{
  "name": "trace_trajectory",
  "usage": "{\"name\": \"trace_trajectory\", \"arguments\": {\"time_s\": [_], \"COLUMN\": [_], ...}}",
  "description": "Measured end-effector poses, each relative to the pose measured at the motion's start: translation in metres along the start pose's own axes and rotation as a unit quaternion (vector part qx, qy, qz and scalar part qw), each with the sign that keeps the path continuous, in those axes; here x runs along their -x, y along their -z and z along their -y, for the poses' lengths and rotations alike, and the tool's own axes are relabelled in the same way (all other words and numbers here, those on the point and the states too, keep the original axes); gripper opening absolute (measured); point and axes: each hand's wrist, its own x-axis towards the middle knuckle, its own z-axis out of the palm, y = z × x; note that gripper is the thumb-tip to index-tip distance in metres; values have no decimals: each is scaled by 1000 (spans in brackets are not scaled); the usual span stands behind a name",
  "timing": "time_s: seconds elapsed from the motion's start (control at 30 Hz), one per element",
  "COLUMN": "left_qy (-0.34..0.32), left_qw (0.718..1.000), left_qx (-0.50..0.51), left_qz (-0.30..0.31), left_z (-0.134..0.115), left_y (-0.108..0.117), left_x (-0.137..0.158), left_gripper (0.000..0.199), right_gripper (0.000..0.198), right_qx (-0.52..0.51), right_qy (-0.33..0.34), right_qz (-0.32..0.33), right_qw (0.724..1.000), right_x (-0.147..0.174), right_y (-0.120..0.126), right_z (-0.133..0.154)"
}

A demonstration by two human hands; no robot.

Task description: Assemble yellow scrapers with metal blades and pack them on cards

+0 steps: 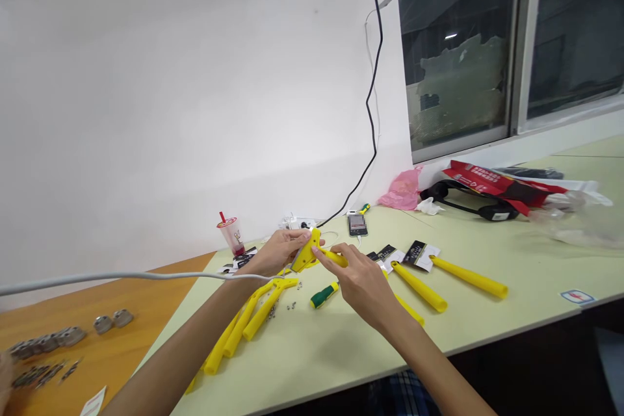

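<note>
A yellow scraper (pixel 306 255) with a wide angled head is held up above the table between my hands. My left hand (pixel 281 248) grips the head from the far side. My right hand (pixel 364 281) is closed around the handle, its index finger laid against the head; the palm hides part of the handle. Just below lies a green-and-yellow screwdriver (pixel 324 296). Several more yellow scrapers (pixel 263 312) rest together to the left, with small loose metal nuts (pixel 292 305) beside them.
To the right lie yellow scraper handles (pixel 470 277) with black-and-white cards (pixel 420 255). Behind are a phone (pixel 357 225) and a drink cup (pixel 231 236). A grey cable (pixel 146 276) crosses over my left forearm. Metal parts (pixel 49 341) sit on the orange table (pixel 131 338).
</note>
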Motion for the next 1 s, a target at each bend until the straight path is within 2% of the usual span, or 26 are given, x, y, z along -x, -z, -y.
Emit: {"name": "trace_trajectory", "arguments": {"time_s": [0.2, 0.27, 0.33, 0.4, 0.5, 0.57, 0.6, 0.67, 0.8, 0.9, 1.0], "left_qy": [6, -10, -51, -120, -188, -191, -186, -168, -97, -91, -127], "left_qw": [1000, 998, 990, 957, 872, 830, 819, 817, 859, 884, 896], "left_qx": [-21, -15, 36, 109, 173, 188, 188, 172, 90, 64, 79], "left_qz": [-19, -58, -129, -239, -417, -489, -509, -525, -495, -454, -418], "left_z": [-1, -5, -3, 8, 44, 76, 92, 121, 157, 160, 139], "left_y": [-2, 3, 11, 18, 17, 6, -2, -20, -57, -81, -97], "left_x": [0, 6, 18, 38, 71, 90, 97, 106, 113, 116, 119], "left_gripper": [73, 75, 72, 62, 49, 42, 41, 42, 50, 45, 50], "right_gripper": [96, 91, 86, 84, 79, 76, 76, 77, 77, 78, 78], "right_qx": [-9, -19, -30, -39, -50, -56, -60, -67, -65, -68, -90], "right_qy": [-26, -53, -80, -98, -117, -127, -131, -134, -131, -124, -121], "right_qz": [5, -2, -27, -73, -147, -179, -189, -200, -191, -174, -156], "right_qw": [1000, 998, 996, 992, 981, 974, 971, 968, 970, 975, 976], "right_x": [1, 1, 0, 0, -2, -3, -3, -4, -4, -5, -6], "right_y": [-3, -4, -5, -4, 0, 2, 3, 4, 2, 1, 1], "right_z": [3, 2, 1, 0, 1, 2, 2, 3, 4, 13, 35]}}
